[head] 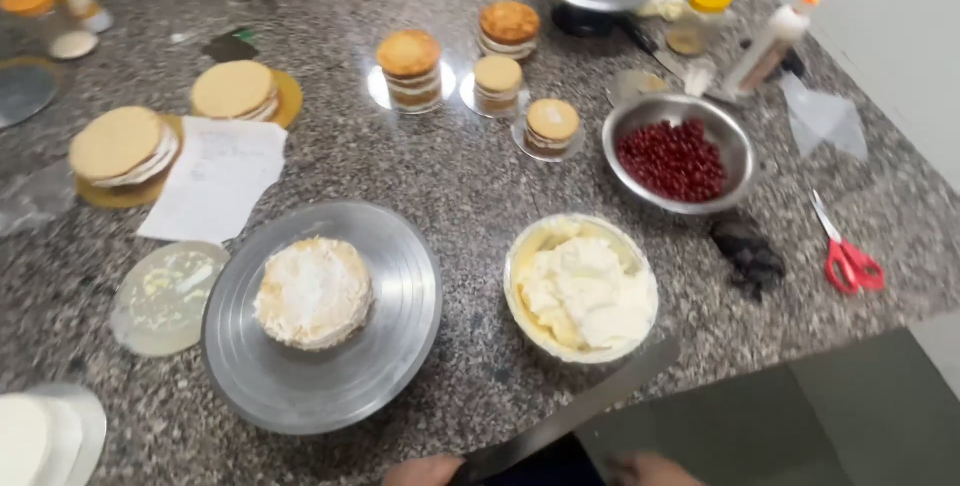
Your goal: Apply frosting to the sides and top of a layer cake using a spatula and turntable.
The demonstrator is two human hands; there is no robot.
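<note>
Seven layered cakes [409, 66] stand on the table [450, 176], with two bowls [680, 151], two turntables [320, 321], one pair of scissors [848, 256] and one paper sheet [217, 178].

Speckled granite counter [420, 171], white wall [880, 16] at right, grey floor [800, 426].

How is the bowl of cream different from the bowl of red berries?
The cream bowl sits near the counter edge, heaped with white cream; the berry bowl sits farther back, holding small dark red berries below its rim. The cream bowl's rim is smeared; the berry bowl's rim is clean, shiny metal. Both are round.
</note>
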